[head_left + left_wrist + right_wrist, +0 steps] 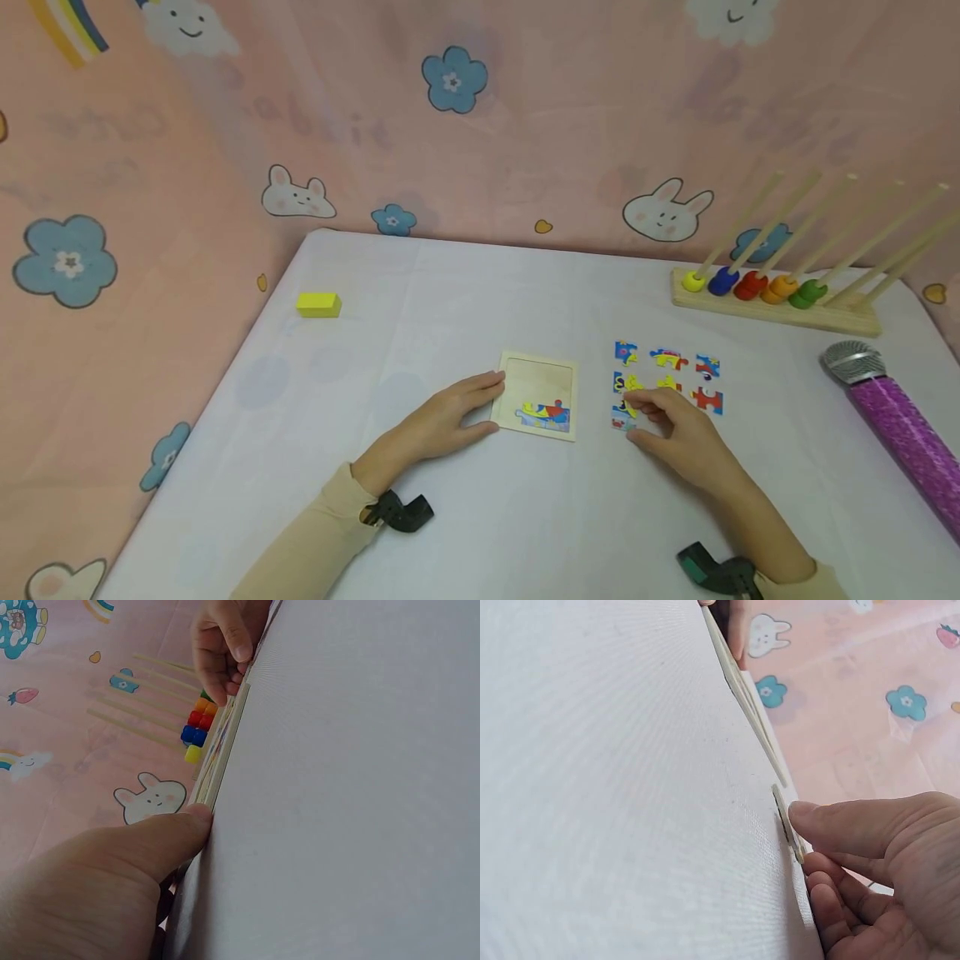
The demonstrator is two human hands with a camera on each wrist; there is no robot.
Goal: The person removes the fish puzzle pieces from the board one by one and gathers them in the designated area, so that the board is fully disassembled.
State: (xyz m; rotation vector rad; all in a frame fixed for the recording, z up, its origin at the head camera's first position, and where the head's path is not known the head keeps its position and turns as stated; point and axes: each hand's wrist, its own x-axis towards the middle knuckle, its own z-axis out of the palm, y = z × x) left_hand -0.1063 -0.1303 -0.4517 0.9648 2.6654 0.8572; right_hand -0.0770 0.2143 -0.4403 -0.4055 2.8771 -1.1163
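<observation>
A shallow wooden puzzle tray (573,400) lies mid-table, with joined yellow, red and blue pieces (545,414) in its lower part. My left hand (450,412) touches the tray's left edge, fingers straight and thumb near the lower corner. To the right, loose jigsaw pieces (707,400) lie in rough rows. My right hand (682,429) is over the lower left of these, its thumb and fingers pinching a puzzle piece (782,817) by its edges. Part of the group is hidden under that hand. In the left wrist view, the thumb rests against the tray edge.
A yellow block (318,305) sits at the far left. At the back right stands a wooden peg rack (776,310) with coloured beads and tall rods. A microphone (900,425) with a glittery purple handle lies along the right side. Patterned pink cloth rises behind the white table.
</observation>
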